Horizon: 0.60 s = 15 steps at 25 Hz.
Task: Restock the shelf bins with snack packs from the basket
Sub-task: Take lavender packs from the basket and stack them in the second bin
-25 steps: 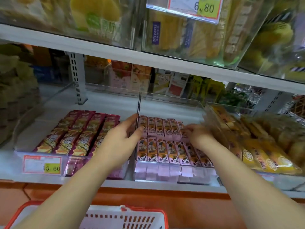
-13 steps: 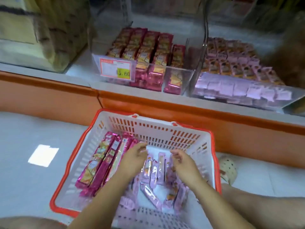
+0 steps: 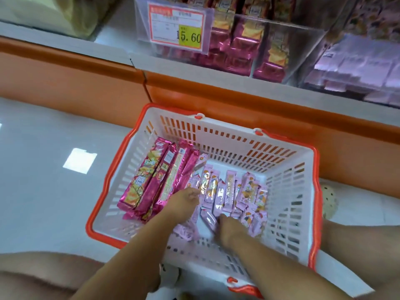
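Note:
A white basket with an orange rim (image 3: 227, 135) stands on the floor below the shelf. Inside, long magenta snack packs (image 3: 149, 176) lie along its left side, and several small light-pink snack packs (image 3: 229, 189) are heaped in the middle. My left hand (image 3: 184, 201) reaches into the left edge of that heap, fingers curled down onto the small packs. My right hand (image 3: 229, 231) digs into the near part of the heap, its fingers curled among the packs and partly hidden. Above, a clear shelf bin (image 3: 238, 44) holds magenta packs, and the bin to its right (image 3: 357, 66) holds light-pink ones.
A price tag reading 5.60 (image 3: 177, 29) hangs on the magenta bin's front. An orange plinth (image 3: 86, 83) runs under the shelf. Pale glossy floor (image 3: 43, 169) lies left of the basket. A dotted shoe (image 3: 329, 202) sits at the basket's right; my knee (image 3: 43, 276) is bottom left.
My hands left the shelf bin of light-pink packs and dropped into the basket. My view tilted down with them, and both hands now sink deeper into the small-pack heap.

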{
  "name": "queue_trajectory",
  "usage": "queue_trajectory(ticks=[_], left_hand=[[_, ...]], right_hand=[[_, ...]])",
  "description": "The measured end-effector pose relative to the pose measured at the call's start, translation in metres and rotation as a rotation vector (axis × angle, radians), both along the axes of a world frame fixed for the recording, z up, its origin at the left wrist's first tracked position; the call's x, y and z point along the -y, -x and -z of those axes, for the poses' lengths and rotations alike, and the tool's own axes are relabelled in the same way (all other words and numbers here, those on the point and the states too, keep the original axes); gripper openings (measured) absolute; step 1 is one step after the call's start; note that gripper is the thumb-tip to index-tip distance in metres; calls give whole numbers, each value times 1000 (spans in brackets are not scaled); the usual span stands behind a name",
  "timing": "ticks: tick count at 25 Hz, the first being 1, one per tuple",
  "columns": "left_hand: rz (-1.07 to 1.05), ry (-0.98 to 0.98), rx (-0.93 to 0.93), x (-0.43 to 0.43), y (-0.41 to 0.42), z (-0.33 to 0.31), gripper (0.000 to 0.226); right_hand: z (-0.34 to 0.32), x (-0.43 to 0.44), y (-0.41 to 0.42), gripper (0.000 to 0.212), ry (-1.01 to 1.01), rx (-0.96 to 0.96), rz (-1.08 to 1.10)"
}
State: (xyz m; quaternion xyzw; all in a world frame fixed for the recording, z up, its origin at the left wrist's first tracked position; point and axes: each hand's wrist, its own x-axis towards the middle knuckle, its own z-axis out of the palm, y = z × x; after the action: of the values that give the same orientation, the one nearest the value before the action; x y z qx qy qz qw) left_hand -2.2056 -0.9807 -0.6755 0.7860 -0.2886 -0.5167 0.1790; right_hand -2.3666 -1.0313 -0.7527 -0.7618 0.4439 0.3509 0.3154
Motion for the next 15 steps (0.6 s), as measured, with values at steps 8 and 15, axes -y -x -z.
queue_trajectory(ticks=[8, 15], left_hand=[[-166, 23, -56, 1, 5, 0, 32], [-484, 238, -531, 21, 30, -26, 29]], right_hand=[[-60, 22, 6, 28, -106, 413, 602], [-107, 5, 32, 47, 61, 835, 648]])
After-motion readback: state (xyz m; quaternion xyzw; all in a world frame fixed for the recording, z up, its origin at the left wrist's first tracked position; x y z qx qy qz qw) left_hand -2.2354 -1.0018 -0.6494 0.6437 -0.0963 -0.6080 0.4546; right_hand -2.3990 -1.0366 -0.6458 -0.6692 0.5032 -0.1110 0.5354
